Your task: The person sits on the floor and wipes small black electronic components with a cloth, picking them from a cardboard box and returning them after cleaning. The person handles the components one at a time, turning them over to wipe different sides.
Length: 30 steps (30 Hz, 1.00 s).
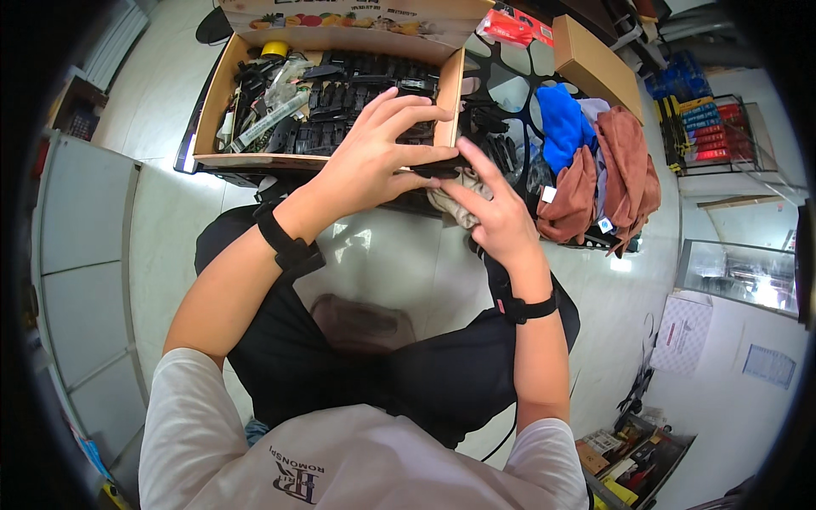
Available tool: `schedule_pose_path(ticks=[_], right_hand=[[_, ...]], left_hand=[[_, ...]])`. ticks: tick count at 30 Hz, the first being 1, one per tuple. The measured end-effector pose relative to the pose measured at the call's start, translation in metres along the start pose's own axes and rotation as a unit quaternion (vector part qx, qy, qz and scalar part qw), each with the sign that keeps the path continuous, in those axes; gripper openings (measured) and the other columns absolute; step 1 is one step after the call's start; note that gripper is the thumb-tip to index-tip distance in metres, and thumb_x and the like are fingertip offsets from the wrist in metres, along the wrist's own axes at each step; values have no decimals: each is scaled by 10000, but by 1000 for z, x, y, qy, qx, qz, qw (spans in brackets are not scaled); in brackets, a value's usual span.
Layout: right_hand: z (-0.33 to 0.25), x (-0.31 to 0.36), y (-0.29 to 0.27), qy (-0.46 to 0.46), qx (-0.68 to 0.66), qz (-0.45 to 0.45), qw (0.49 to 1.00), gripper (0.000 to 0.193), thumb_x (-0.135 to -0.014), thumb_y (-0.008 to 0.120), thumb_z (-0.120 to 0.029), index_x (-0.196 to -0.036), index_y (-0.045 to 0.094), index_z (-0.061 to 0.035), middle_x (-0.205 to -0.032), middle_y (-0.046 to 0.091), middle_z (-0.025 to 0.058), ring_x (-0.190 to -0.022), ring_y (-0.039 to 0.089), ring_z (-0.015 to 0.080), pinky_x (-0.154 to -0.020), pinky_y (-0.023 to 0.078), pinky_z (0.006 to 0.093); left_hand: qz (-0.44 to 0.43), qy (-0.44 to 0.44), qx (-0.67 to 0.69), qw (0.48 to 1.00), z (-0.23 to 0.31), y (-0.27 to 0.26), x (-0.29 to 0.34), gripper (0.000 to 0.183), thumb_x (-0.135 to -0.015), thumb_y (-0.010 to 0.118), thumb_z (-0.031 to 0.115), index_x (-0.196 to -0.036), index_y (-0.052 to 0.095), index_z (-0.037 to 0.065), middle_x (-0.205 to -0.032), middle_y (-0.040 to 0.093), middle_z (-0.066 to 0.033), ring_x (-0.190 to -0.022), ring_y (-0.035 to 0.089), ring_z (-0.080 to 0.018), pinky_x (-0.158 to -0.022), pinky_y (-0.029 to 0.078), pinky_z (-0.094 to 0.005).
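Note:
My left hand reaches over the near right corner of a cardboard box, thumb and index finger closed at a small black piece. From the other side my right hand meets it, its thumb and index finger at the same piece. My fingers cover most of the piece, so its kind is hidden. Just below the fingertips lies a crumpled beige cloth. Rows of black plastic parts fill much of the box, beside clear plastic bags at its left.
Brown garments and a blue cloth lie heaped at the right of the black table. Behind them stand a closed brown carton and a red package. A yellow roll sits at the box's back left.

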State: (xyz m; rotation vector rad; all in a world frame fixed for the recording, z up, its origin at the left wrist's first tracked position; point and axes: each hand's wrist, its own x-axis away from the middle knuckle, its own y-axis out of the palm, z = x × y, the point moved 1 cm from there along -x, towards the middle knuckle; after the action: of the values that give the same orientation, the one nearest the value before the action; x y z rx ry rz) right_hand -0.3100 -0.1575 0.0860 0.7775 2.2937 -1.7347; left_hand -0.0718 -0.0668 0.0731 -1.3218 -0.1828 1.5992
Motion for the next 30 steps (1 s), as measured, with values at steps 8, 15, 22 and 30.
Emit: schedule_pose_path(ticks=[8, 15, 22, 30], right_hand=[[2, 7, 5, -2, 39, 4, 999, 627, -719, 772, 137, -1273, 807, -154, -1579, 648, 85, -1240, 731, 348, -1038, 627, 436], [14, 8, -10, 60, 68, 88, 992, 633, -751, 792, 100, -1330, 817, -155, -1484, 708, 125, -1235, 739, 360, -1059, 619, 440], [-33, -11, 10, -86, 36, 132, 987, 427, -811, 819, -43, -1221, 813, -161, -1288, 748, 73, -1187, 732, 328, -1026, 618, 478], [-7, -9, 3, 7, 31, 137, 990, 596, -703, 817, 72, -1253, 823, -160, -1311, 740, 86, -1185, 718, 338, -1008, 610, 461]], left_hand=[[-61, -109, 92, 988, -2, 5, 0, 445, -815, 966, 363, -1165, 858, 109, -1357, 726, -46, -1371, 621, -315, -1256, 414, -529], [42, -97, -15, 994, -5, 6, -3, 292, -781, 973, 267, -1037, 912, 143, -1373, 753, -15, -1425, 604, -321, -1255, 433, -520], [5, -19, -25, 1000, 5, 13, -5, 349, -703, 909, 150, -1051, 905, 180, -1399, 743, 27, -1470, 560, -299, -1323, 344, -595], [28, -41, -38, 998, 0, 18, -7, 391, -736, 917, 156, -1125, 907, 196, -1427, 750, 20, -1462, 577, -322, -1320, 354, -603]])
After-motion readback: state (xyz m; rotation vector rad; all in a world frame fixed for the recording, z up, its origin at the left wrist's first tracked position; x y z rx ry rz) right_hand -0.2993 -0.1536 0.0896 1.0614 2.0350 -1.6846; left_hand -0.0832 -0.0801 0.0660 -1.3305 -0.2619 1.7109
